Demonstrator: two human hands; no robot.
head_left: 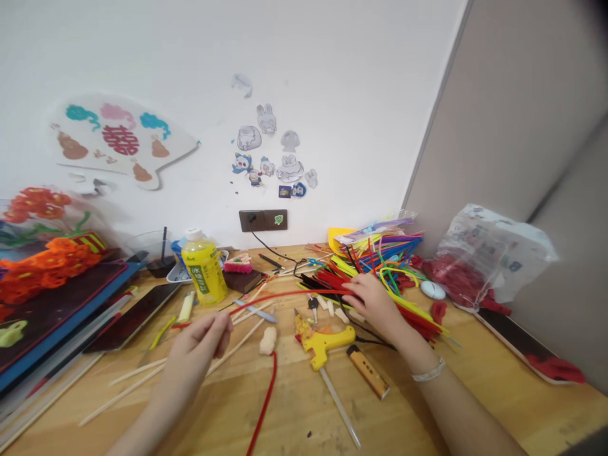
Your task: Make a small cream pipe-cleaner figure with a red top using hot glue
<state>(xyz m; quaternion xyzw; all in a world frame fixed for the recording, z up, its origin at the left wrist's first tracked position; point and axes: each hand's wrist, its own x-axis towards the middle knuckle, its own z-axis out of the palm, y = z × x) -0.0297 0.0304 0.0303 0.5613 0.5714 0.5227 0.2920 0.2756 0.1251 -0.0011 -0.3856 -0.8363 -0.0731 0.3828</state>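
left hand [197, 339] — fingers [219, 332] pressed together, pinching what appears to be a red pipe cleaner [285, 294]. the pipe cleaner runs across to the right hand [373, 303], whose fingers curl down at the edge of a heap of coloured pipe cleaners [384, 278] — grip there cannot be confirmed. a yellow glue gun [323, 345] lies between both hands on the wooden surface [294, 411]; a yellow bottle [205, 269] stands beyond the left hand.
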